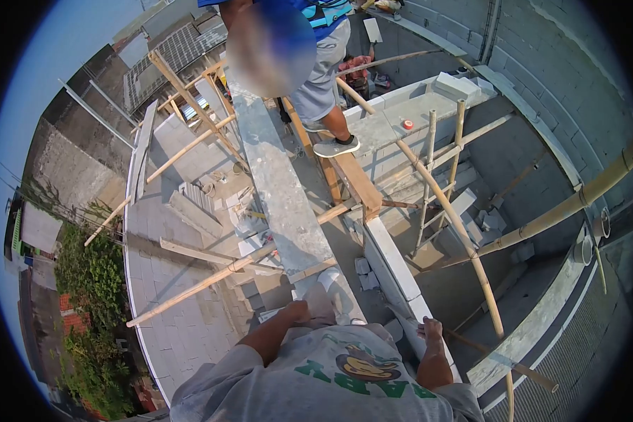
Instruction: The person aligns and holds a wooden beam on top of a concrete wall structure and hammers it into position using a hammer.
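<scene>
Stretching forward, a mottled, flat grey board (285, 197) lay ahead of the curled left hand (299, 311); pale rectangular blocks (394, 260) ran beside the half-curled right hand (431, 328), near a round bamboo pole (477, 260). Whether either gripped anything, I couldn't tell.

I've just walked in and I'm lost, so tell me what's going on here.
A person's left hand is beside their leg; their right hand is at a pale block wall, whether touching it I can't tell. Neither visibly holds anything. Ahead, a co-worker in blue stands at a wooden beam; a long grey plank lies left of it.
</scene>
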A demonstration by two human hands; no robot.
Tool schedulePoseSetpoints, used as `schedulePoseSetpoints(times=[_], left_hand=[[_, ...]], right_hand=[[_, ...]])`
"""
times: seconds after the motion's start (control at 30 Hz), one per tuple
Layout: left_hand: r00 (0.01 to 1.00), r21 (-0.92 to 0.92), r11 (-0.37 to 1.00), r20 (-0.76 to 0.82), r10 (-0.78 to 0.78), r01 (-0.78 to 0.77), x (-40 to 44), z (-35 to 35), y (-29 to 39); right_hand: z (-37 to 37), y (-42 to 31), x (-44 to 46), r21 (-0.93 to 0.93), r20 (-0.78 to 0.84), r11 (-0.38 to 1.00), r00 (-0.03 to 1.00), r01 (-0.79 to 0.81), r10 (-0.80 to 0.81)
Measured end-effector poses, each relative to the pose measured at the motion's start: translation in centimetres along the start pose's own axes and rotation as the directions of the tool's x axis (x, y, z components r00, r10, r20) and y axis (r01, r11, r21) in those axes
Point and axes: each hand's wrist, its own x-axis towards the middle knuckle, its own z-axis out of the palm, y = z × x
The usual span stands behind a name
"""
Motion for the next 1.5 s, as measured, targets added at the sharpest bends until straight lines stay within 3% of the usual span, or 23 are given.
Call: schedulePoseSetpoints(times=[0.07, 0.1, 0.13, 0.17, 0.27, 0.3, 0.4, 0.5, 0.53, 0.57, 0.63, 0.7, 0.8, 0.9, 1.0, 1.1, 1.23, 1.33, 1.4, 1.43, 1.5], left_hand=[[0.967, 0.036, 0.98, 0.177, 0.184, -0.194, -3.2, -4.5, -0.1], [0.956, -0.07, 0.98, 0.216, 0.199, -0.188, -4.3, -6.3, -0.2], [0.941, -0.178, 0.969, 0.263, 0.213, -0.17, -5.4, -7.7, -0.4], [0.921, -0.287, 0.949, 0.319, 0.225, -0.132, -6.3, -7.6, -0.5], [0.908, -0.358, 0.93, 0.357, 0.219, -0.083, -5.7, -7.0, -1.6], [0.877, -0.371, 0.914, 0.369, 0.307, -0.164, -4.0, -5.9, -2.8], [0.844, -0.527, 0.828, 0.518, 0.136, 0.191, -1.0, -7.1, -2.3], [0.984, -0.737, 0.675, 0.116, 0.138, -0.008, 5.5, -5.5, -3.6], [0.995, -0.648, 0.758, -0.008, 0.096, -0.078, 8.0, -5.6, -3.4], [0.988, -0.537, 0.833, -0.14, 0.068, -0.133, 10.9, -6.1, -3.3], [0.894, -0.564, 0.737, -0.431, 0.121, -0.372, 17.5, -5.3, -3.9], [0.84, -0.621, 0.606, -0.519, 0.157, -0.497, 21.2, -7.7, -1.9], [0.856, -0.688, 0.544, -0.503, 0.12, -0.48, 24.1, -10.2, 1.3], [0.853, -0.657, 0.581, -0.503, 0.138, -0.481, 27.3, -9.8, 1.5], [0.862, -0.232, 0.908, -0.459, 0.214, -0.348, 26.2, -10.2, 1.0], [0.826, -0.478, 0.728, -0.521, 0.215, -0.491, 23.3, -10.8, 1.4], [0.808, -0.348, 0.812, -0.541, 0.235, -0.469, 22.3, -8.8, -1.0], [0.876, -0.268, 0.9, -0.438, 0.205, -0.345, 22.6, -8.0, -2.0], [0.889, -0.245, 0.917, -0.415, 0.194, -0.315, 22.5, -7.8, -2.6], [0.889, -0.243, 0.92, -0.419, 0.187, -0.308, 22.5, -7.7, -2.5], [0.882, -0.209, 0.929, -0.43, 0.193, -0.305, 22.8, -7.5, -2.4]], right_hand=[[1.4, 0.2, 3.3, 0.042, 0.068, 0.999, 0.997, -0.022, 0.019], [3.3, -3.3, -0.6, 0.071, 0.014, 0.997, 1.0, 0.021, -0.022], [3.9, -3.1, 1.5, 0.123, 0.066, 0.992, 0.998, 0.017, -0.025], [5.3, -6.0, -0.5, 0.037, 0.049, 0.999, 0.999, 0.003, -0.005], [9.3, -8.0, 1.5, -0.019, 0.088, 0.999, 0.995, 0.046, -0.044], [10.9, -8.8, 3.3, 0.01, 0.126, 0.997, 0.989, 0.071, -0.072], [15.8, -8.8, 8.8, 0.098, 0.239, 0.99, 0.963, 0.104, -0.125], [21.1, -11.4, 13.0, 0.11, 0.287, 0.982, 0.941, 0.155, -0.181], [22.7, -12.7, 13.0, 0.073, 0.271, 0.978, 0.94, 0.193, -0.206], [24.1, -12.9, 15.0, 0.11, 0.302, 0.974, 0.927, 0.196, -0.221], [27.3, -13.8, 18.0, 0.162, 0.322, 0.965, 0.914, 0.204, -0.247], [30.2, -14.7, 21.4, 0.151, 0.31, 0.96, 0.911, 0.234, -0.271], [34.2, -14.7, 27.5, 0.103, 0.313, 0.953, 0.9, 0.286, -0.304], [36.8, -15.5, 31.7, 0.08, 0.329, 0.949, 0.89, 0.306, -0.315], [39.1, -16.4, 33.4, 0.108, 0.356, 0.943, 0.874, 0.313, -0.331], [39.9, -16.3, 35.0, 0.122, 0.357, 0.945, 0.874, 0.305, -0.328], [44.1, -16.7, 39.9, 0.197, 0.369, 0.933, 0.859, 0.301, -0.355], [46.2, -16.4, 45.6, 0.368, 0.45, 0.907, 0.815, 0.204, -0.365], [47.7, -16.8, 46.5, 0.397, 0.454, 0.907, 0.829, 0.14, -0.326], [47.8, -17.0, 45.4, 0.408, 0.343, 0.893, 0.874, 0.191, -0.344], [48.4, -16.7, 47.9, 0.372, 0.403, 0.909, 0.85, 0.187, -0.34]])
